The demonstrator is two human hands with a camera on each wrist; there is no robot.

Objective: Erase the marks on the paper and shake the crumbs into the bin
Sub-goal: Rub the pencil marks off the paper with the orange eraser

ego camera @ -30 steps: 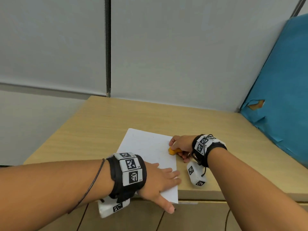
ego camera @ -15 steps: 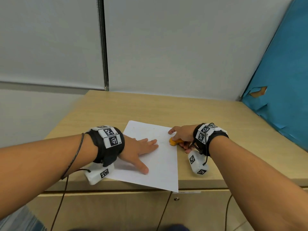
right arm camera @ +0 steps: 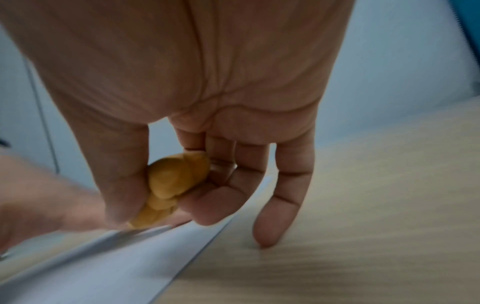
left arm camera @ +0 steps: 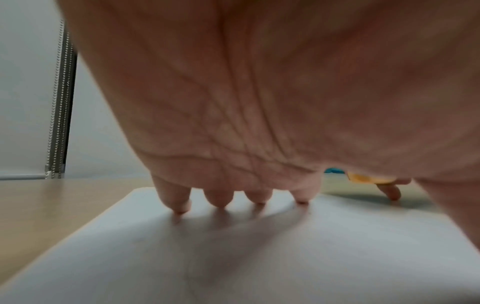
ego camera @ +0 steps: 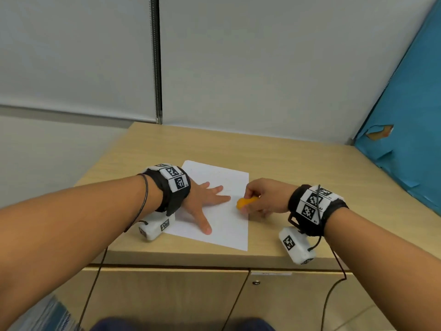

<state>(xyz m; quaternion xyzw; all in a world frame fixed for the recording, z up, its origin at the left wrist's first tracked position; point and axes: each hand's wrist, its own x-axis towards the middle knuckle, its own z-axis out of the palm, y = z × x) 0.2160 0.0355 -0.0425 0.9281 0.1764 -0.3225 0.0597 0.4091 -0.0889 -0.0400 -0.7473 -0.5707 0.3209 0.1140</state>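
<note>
A white sheet of paper (ego camera: 224,225) lies on the wooden cabinet top (ego camera: 262,154), with faint pencil marks near its far part. My left hand (ego camera: 207,201) lies flat on the sheet, fingers spread and straight, and their fingertips (left arm camera: 179,207) press the paper (left arm camera: 259,257). My right hand (ego camera: 260,199) pinches an orange eraser (ego camera: 244,203) at the sheet's right edge. In the right wrist view the eraser (right arm camera: 171,185) sits between thumb and curled fingers, over the paper edge (right arm camera: 130,257). The little finger touches the wood. No bin is in view.
A blue padded panel (ego camera: 410,120) with a torn patch stands along the right side. Grey blinds (ego camera: 238,56) hang behind the cabinet. The cabinet's front edge and doors (ego camera: 167,297) are below my arms. Cables hang from both wrist cameras.
The paper and my left hand slid away from the front edge onto the cabinet top. My right hand, with the eraser, has lifted slightly and come over the sheet's right edge.
</note>
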